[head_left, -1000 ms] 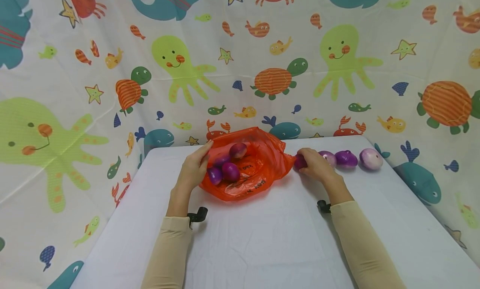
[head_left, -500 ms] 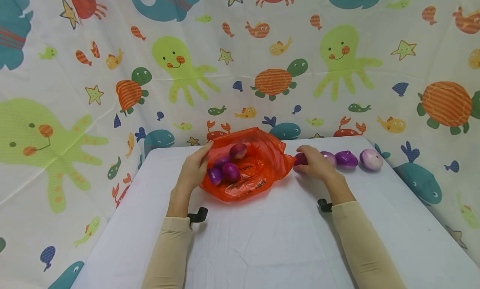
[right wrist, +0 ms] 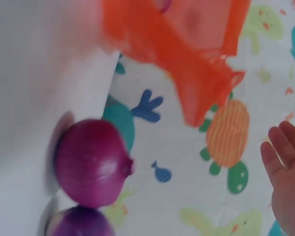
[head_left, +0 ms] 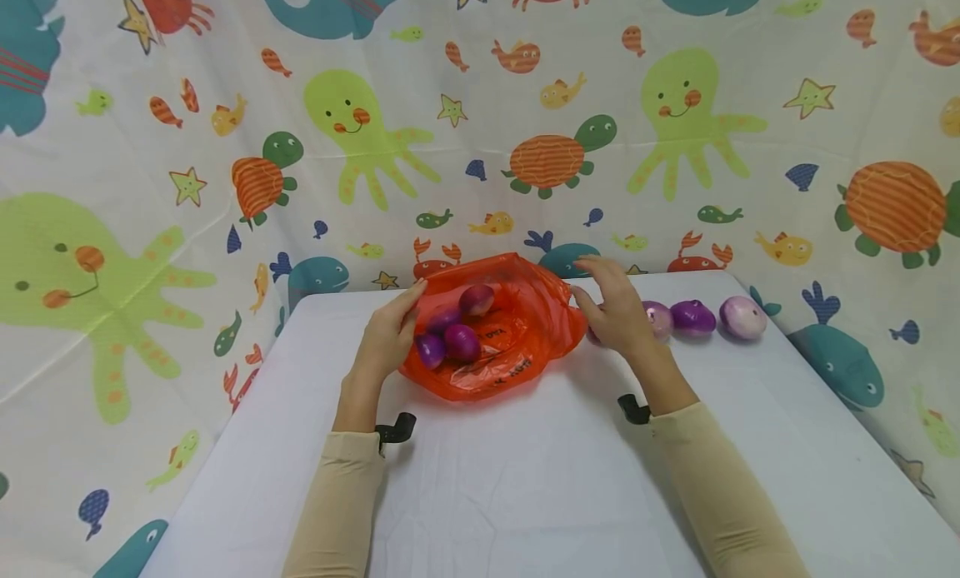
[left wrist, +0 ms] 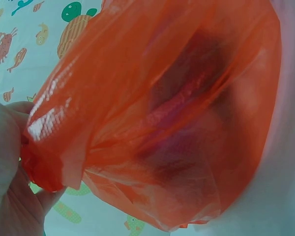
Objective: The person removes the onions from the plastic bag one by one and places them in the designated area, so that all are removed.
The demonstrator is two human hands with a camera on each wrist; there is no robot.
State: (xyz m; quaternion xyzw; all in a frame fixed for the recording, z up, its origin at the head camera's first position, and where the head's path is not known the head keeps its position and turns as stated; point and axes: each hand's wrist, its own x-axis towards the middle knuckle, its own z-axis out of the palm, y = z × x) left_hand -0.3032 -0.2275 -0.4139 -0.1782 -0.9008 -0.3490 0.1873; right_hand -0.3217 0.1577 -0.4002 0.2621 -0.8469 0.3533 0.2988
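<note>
An orange-red plastic bag (head_left: 547, 311) lies with its mouth facing me, several purple onions (head_left: 462, 343) inside. My left hand (head_left: 385, 332) grips the bag's left edge; the left wrist view shows bunched film (left wrist: 44, 167) between thumb and fingers. At the bag's right edge, my right hand (head_left: 617, 307) is raised with fingers extended and parted. The right wrist view has that hand (right wrist: 287, 172) holding nothing, apart from a loose bag handle (right wrist: 201, 88). A purple onion (right wrist: 91, 164) rests on the table beneath it, mostly hidden behind the hand in the head view.
To the right of my right hand, a pinkish onion (head_left: 658, 321), a purple onion (head_left: 692, 318) and a pale onion (head_left: 742, 318) stand in a row on the white table (head_left: 510, 486). A curtain with sea animals (head_left: 480, 95) hangs behind the table.
My right hand has let go of the nearest onion and moved up and left to the bag's right edge, fingers spreading. The left hand and the bag have stayed put.
</note>
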